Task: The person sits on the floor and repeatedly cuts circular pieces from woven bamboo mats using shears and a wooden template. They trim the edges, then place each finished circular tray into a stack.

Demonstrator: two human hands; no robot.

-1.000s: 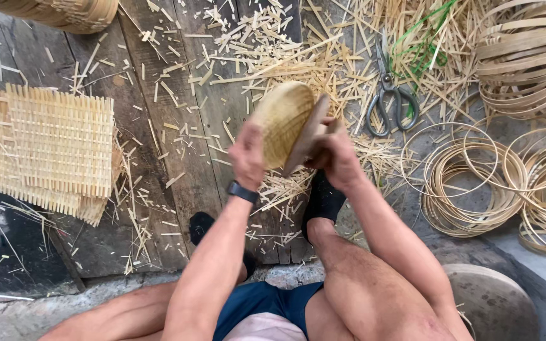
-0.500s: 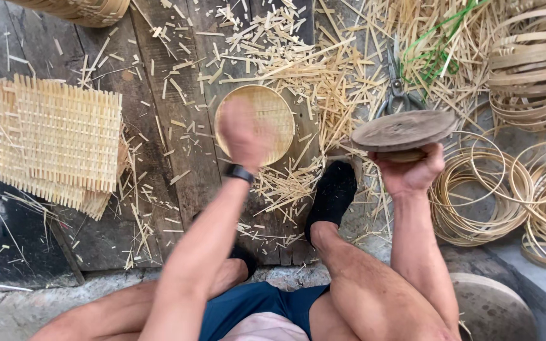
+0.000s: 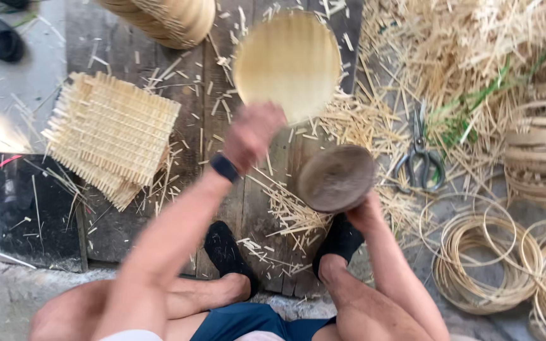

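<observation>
Wooden boards (image 3: 222, 126) under blurred left hand (image 3: 252, 134), seemingly holding woven disc (image 3: 287, 63).

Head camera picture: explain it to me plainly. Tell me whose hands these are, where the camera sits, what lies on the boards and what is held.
No machine here: a seated person works with bare hands, and the camera, worn on their head, looks down past their knees. The left hand, with a dark band at the wrist, holds up a pale round woven disc. The right hand holds a dark round wooden mould. On the plank floor lie a stack of square woven mats, scissors, loose straw-coloured offcuts and coils of thin hoops. A woven basket shows at the top edge.
</observation>
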